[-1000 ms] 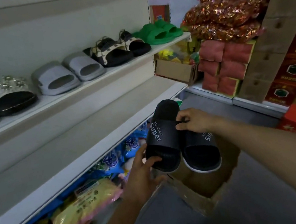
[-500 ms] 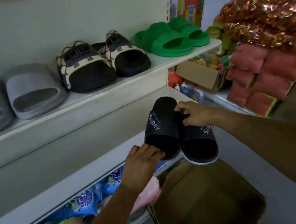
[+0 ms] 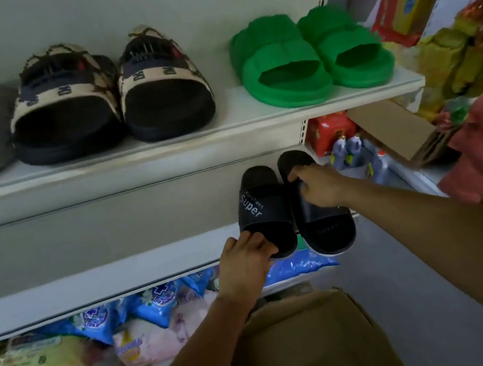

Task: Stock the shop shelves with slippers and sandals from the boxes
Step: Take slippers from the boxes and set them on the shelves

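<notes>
Two black slides [image 3: 293, 206] hover at the middle shelf [image 3: 91, 279] edge, left hand [image 3: 243, 264] clamped on one toe, right hand [image 3: 318, 185] clamped on the other's strap. Placing step; next, set them down side by side.

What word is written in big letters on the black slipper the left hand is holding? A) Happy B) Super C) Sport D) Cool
B: the strap of the black slipper held at its toe end by the left hand reads "Super" in pale letters; the right hand covers the strap of the other black slipper.
</notes>
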{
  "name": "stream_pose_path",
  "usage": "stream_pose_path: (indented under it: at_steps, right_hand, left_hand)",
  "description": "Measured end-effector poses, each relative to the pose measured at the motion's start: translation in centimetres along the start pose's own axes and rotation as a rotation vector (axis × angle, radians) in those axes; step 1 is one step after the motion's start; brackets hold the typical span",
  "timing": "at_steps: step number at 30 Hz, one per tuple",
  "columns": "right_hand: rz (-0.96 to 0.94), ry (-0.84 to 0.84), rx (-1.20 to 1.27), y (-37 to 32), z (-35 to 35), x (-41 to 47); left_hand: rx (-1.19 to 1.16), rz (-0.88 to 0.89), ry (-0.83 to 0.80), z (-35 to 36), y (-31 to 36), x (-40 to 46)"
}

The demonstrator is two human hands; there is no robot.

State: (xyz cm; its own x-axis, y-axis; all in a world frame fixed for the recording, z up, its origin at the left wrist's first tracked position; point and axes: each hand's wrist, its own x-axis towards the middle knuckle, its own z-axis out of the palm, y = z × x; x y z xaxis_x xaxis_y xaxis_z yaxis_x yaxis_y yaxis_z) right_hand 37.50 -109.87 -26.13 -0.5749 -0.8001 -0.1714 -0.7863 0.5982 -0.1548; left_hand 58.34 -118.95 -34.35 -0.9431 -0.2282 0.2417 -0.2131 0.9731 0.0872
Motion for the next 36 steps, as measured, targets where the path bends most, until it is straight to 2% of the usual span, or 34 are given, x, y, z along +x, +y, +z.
stream_pose_path:
  at_steps: [6,11,18,22,28,36]
  right_hand:
    - [-0.082,-0.026,-0.02,3.1,-0.2,3.2]
    - [-0.137,-0.055,0.11,4.4,0.9,3.8]
    - [-0.175,0.121,0.188,4.2,0.5,0.3]
    - [-0.245,0.195,0.239,1.0,-0.8,-3.6]
    - [-0.449,0.279,0.193,-6.3,-1.7,-9.2]
    - [-0.654,0.249,0.22,-21.5,-1.1,-15.6]
  left_hand:
    - [-0.162,-0.225,-0.036,1.4,3.3,3.6]
    - [-0.322,-0.381,-0.13,2.3,4.9,4.4]
    - [-0.32,-0.52,-0.053,-1.1,4.9,3.7]
    - [-0.128,-0.519,0.104,-5.2,5.1,1.7]
    - [-0.087,-0.563,0.29,-11.0,2.5,-5.9]
    - [-0.083,-0.72,0.348,-18.6,-2.3,-22.1]
